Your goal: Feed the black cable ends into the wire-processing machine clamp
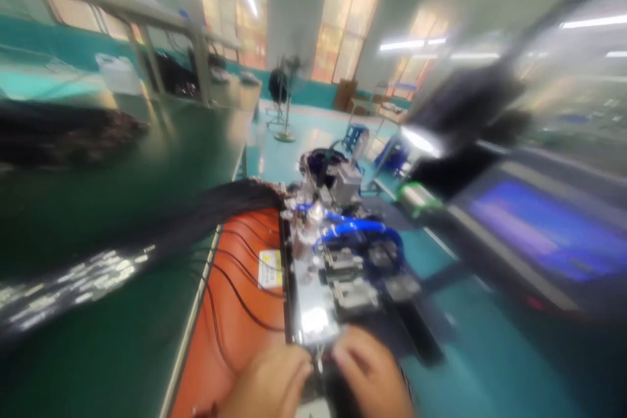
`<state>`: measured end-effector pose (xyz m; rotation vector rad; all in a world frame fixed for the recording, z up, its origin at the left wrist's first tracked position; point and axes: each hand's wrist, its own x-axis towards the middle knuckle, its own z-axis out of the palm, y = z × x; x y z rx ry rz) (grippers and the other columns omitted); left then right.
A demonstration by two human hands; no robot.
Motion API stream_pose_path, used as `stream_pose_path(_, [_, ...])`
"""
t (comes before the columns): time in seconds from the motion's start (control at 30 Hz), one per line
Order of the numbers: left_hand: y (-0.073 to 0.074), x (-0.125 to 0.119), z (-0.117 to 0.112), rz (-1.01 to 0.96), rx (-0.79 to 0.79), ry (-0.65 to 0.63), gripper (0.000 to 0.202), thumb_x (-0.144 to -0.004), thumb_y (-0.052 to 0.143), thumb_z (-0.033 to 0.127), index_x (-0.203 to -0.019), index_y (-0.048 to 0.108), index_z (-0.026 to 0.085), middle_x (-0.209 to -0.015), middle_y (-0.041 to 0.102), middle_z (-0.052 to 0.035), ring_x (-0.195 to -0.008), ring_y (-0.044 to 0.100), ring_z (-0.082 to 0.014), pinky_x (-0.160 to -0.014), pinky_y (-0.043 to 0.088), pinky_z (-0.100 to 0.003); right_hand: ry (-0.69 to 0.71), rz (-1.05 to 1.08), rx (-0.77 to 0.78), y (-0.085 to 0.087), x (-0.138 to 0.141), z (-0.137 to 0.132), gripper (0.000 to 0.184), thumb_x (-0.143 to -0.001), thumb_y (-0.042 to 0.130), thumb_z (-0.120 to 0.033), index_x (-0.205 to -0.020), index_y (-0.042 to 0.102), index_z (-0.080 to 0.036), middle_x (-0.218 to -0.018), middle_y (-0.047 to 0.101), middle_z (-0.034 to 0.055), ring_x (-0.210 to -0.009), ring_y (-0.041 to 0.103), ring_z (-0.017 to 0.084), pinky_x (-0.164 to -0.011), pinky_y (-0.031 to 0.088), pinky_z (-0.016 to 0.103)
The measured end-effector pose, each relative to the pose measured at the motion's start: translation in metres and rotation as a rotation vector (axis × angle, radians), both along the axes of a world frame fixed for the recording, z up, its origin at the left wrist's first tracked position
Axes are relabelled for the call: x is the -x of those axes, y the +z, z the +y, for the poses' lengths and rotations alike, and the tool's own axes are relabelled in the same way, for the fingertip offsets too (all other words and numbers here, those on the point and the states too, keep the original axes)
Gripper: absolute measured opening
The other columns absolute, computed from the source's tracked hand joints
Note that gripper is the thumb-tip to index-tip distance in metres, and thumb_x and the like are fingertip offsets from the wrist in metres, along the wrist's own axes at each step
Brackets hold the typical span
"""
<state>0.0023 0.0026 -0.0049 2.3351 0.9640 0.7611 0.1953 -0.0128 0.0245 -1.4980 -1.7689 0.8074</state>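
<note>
We look down into a bright workshop with a teal floor [313, 121] and tall amber-lit windows [343, 26], and a pedestal fan [287, 95] stands in the blurred distance. Along our left runs a long green tabletop [98, 320] with a pale metal edge, while a dark monitor [543, 235] with a glowing blue screen fills the right side. On the tabletop lies an orange mat [220, 346], smooth and matte, crossed by thin black wires [240, 294] and carrying a small yellow-and-white label [270, 268]. A thick bundle of black cables [210, 222] sweeps in from the left and meets a metal test fixture [343, 261], a crowded block of machined parts threaded with glossy blue tubing [353, 228]. The fixture sits just beside the mat, with its bright steel plate [313, 313] running toward us. At that plate's near end, the left hand [267, 382] and right hand [367, 372] work close together, their fingers curled inward, though blur hides whether either grips anything. We judge the step in hand to be close fingerwork at this end, and the tight space calls for small, careful movements.
</note>
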Motion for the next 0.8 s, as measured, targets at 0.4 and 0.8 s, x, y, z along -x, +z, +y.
stream_pose_path(0.4, [0.002,-0.008,-0.005,0.14,-0.058,-0.009,0.015,-0.092,0.042,0.021,-0.095,0.057,0.022,-0.083,0.063,0.001,-0.075,0.057,-0.0135,-0.068,0.045,-0.027,-0.077,0.353,0.052,-0.033,-0.005,-0.028,0.026,-0.081,0.061,-0.021,-0.107,0.063,-0.022,-0.086,0.06,0.0016,-0.072,0.057,0.012,-0.066,0.048,0.024])
stream_pose_path(0.8, [-0.001,-0.011,-0.009,0.277,-0.103,-0.004,0.019,-0.093,0.04,0.024,-0.09,0.058,0.019,-0.077,0.06,-0.0009,-0.071,0.055,-0.0151,-0.064,0.042,-0.03,-0.062,0.042,-0.227,-0.027,0.0,-0.033,0.016,-0.086,0.057,-0.015,-0.091,0.069,-0.024,-0.086,0.056,0.0022,-0.085,0.055,0.015,-0.078,0.046,0.029])
